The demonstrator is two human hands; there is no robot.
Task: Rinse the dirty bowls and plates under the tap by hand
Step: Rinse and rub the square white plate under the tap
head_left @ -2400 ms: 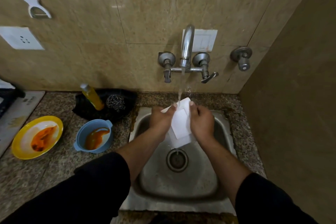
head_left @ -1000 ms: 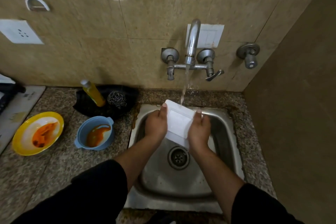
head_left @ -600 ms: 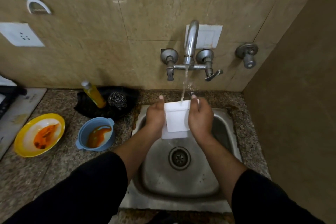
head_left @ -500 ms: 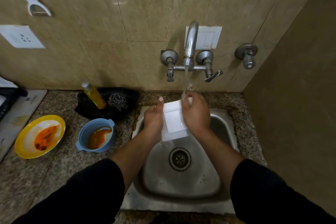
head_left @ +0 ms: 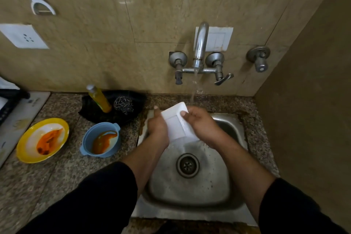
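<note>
Dish [head_left: 175, 126], white and square, tilted over the steel sink [head_left: 190, 193] under the running chrome tap [head_left: 200, 47]. Gripped on either edge by left hand [head_left: 157, 132] and right hand [head_left: 202, 128]. Sauce-stained blue bowl [head_left: 100, 139] and yellow plate [head_left: 42, 139] leftward on the speckled surface [head_left: 57, 176].

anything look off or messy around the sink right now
Mostly normal. Brown staining runs along the sink rim's left edge, where it meets the granite counter, and the yellow bottle looks tilted against the black cloth.
</note>
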